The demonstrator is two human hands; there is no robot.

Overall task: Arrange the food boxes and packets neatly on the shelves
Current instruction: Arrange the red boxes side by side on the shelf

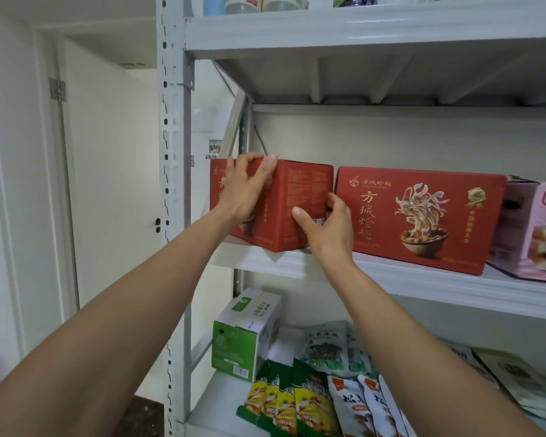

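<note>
Holding a red cardboard box point(300, 197) at the 9 o'clock end of the middle shelf point(423, 279), which is grey painted steel. Sits skewed, near corner overhanging the shelf lip. Matte red print, gold lettering, crisp rectangular edges, small-print panel and barcode on the end face. Left grip point(243, 187) clamps the top edge at 10 o'clock, fingers curled over, palm on the long face. Right grip point(328, 228) pinches the far vertical edge at 3 o'clock, thumb on the end face, fingers tucked behind. Just beside at 3 o'clock: matching red box point(423, 216), square to the shelf, noodle-bowl print; then a pink carton point(536, 231). Below at 6 o'clock: green-and-white carton point(246, 326), glossy green packets point(284, 402), white packets point(360, 408), overlapped.
</note>
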